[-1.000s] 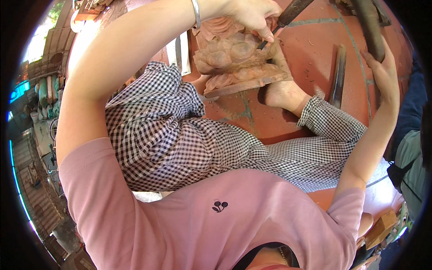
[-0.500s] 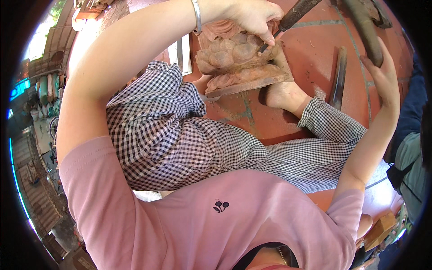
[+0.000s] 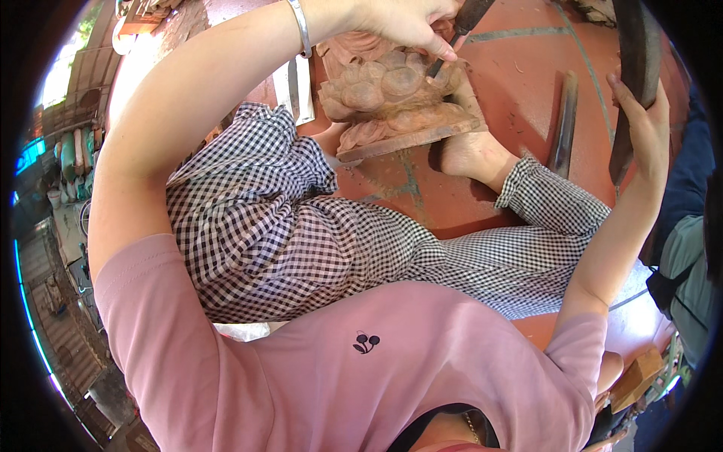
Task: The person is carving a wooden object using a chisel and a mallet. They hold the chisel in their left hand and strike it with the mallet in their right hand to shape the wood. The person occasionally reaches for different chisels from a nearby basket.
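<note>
Chisel (image 3: pixel 461 30) tip against knobbly reddish wooden carving (image 3: pixel 392 94).

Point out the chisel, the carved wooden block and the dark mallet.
chisel (image 3: pixel 461 29): head view, on its dark shaft below the left hand.
carved wooden block (image 3: pixel 384 94): head view, on its rounded carved top.
dark mallet (image 3: pixel 631 68): head view, on its long dark body.

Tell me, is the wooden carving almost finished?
Partly. The wooden carving already has rounded, petal-like shapes cut in. The left hand holds a chisel against its top; the right hand grips a dark mallet. Its surface looks rough and unpolished.
</note>
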The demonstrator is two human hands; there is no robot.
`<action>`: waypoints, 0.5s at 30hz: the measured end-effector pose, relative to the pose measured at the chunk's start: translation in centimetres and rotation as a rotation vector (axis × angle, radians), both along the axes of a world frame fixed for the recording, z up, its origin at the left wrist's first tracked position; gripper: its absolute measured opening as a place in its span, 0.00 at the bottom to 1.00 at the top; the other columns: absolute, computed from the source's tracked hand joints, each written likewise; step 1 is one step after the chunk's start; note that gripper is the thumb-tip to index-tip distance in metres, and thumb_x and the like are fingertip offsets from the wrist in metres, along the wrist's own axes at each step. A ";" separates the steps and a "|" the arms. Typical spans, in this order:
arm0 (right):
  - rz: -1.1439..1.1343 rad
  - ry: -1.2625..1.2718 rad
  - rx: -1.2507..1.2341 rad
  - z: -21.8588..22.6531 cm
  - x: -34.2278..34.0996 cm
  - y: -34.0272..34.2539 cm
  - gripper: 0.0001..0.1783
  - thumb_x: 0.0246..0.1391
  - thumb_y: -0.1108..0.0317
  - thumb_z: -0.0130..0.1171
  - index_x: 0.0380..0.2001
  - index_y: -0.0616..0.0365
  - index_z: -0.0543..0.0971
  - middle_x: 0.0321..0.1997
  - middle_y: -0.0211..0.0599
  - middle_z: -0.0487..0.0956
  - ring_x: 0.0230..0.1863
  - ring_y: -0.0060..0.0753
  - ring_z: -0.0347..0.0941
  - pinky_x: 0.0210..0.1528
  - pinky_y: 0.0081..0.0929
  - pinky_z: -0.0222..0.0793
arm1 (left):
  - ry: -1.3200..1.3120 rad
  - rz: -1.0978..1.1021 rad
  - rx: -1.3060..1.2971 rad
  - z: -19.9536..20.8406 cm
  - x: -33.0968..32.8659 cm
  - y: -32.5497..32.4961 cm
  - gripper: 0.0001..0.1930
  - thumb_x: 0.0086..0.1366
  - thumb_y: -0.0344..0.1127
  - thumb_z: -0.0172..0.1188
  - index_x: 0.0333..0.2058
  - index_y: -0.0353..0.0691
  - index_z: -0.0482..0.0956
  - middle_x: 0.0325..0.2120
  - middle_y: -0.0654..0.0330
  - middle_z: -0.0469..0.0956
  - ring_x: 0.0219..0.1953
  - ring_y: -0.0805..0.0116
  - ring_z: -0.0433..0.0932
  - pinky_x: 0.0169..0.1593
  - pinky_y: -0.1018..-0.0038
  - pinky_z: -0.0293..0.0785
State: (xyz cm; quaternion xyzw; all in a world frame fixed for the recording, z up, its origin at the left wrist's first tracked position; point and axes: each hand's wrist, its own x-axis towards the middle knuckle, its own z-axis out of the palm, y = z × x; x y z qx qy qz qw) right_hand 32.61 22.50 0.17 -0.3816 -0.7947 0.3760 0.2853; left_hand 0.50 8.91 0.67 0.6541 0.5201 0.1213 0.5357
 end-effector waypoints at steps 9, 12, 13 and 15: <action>0.042 0.013 0.003 -0.9 0.0 0.1 0.21 0.50 0.59 0.69 0.44 0.60 0.78 0.34 0.31 0.80 0.35 0.23 0.74 0.41 0.23 0.68 | 0.206 0.014 0.058 1.6 0.7 -0.3 0.07 0.60 0.29 0.64 0.34 0.33 0.76 0.28 0.59 0.80 0.32 0.71 0.78 0.35 0.73 0.76; 0.016 -0.001 0.008 -0.8 0.2 0.0 0.23 0.48 0.56 0.70 0.44 0.59 0.79 0.34 0.32 0.81 0.35 0.24 0.75 0.43 0.25 0.69 | 0.174 0.033 0.046 1.6 0.9 -0.2 0.08 0.60 0.31 0.64 0.34 0.32 0.77 0.27 0.57 0.81 0.31 0.69 0.79 0.34 0.72 0.77; -0.001 -0.004 0.002 -0.6 0.6 -0.2 0.24 0.48 0.56 0.70 0.44 0.58 0.79 0.34 0.33 0.81 0.35 0.24 0.75 0.43 0.25 0.70 | 0.193 0.013 0.023 1.7 1.1 0.3 0.08 0.60 0.30 0.64 0.33 0.32 0.77 0.27 0.56 0.81 0.31 0.68 0.80 0.34 0.72 0.77; -0.002 -0.007 -0.017 -0.8 0.7 -0.1 0.24 0.48 0.55 0.69 0.45 0.58 0.79 0.34 0.33 0.81 0.36 0.26 0.75 0.44 0.26 0.70 | 0.247 -0.004 -0.031 3.1 1.9 0.5 0.07 0.59 0.29 0.63 0.33 0.32 0.77 0.26 0.55 0.81 0.31 0.67 0.80 0.35 0.71 0.77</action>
